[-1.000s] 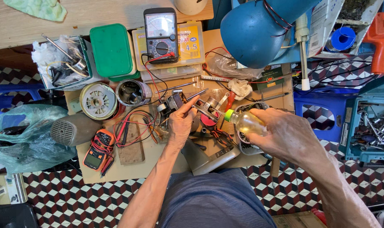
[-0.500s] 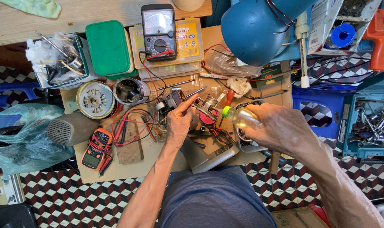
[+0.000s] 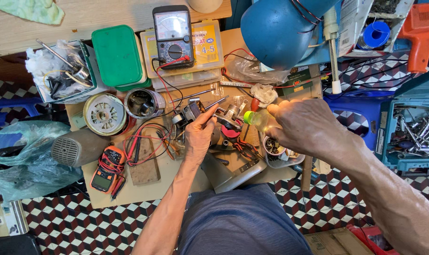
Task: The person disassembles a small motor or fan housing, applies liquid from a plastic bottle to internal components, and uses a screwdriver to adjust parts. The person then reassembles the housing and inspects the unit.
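Note:
My left hand (image 3: 199, 133) grips a small metal motor part with a protruding shaft (image 3: 217, 102) over the cluttered cardboard work surface (image 3: 153, 191). My right hand (image 3: 303, 125) is shut on a small clear squeeze bottle with a green cap (image 3: 256, 118), its tip turned left toward a metal bracket piece (image 3: 229, 117). Red-handled pliers (image 3: 240, 148) lie under the two hands.
An analog multimeter (image 3: 172, 29) sits on a yellow parts box. Beside it are a green lidded box (image 3: 117, 55), a round motor cover (image 3: 104, 114), a metal can (image 3: 142, 102), a grey motor housing (image 3: 80, 147) and an orange clamp meter (image 3: 106, 173). A blue lamp shade (image 3: 275, 29) hangs at right; a socket tool case (image 3: 412, 132) stands far right.
My right hand has brought the squeeze bottle a little up and left toward the metal part. My left hand stays on the part; the view has shifted slightly.

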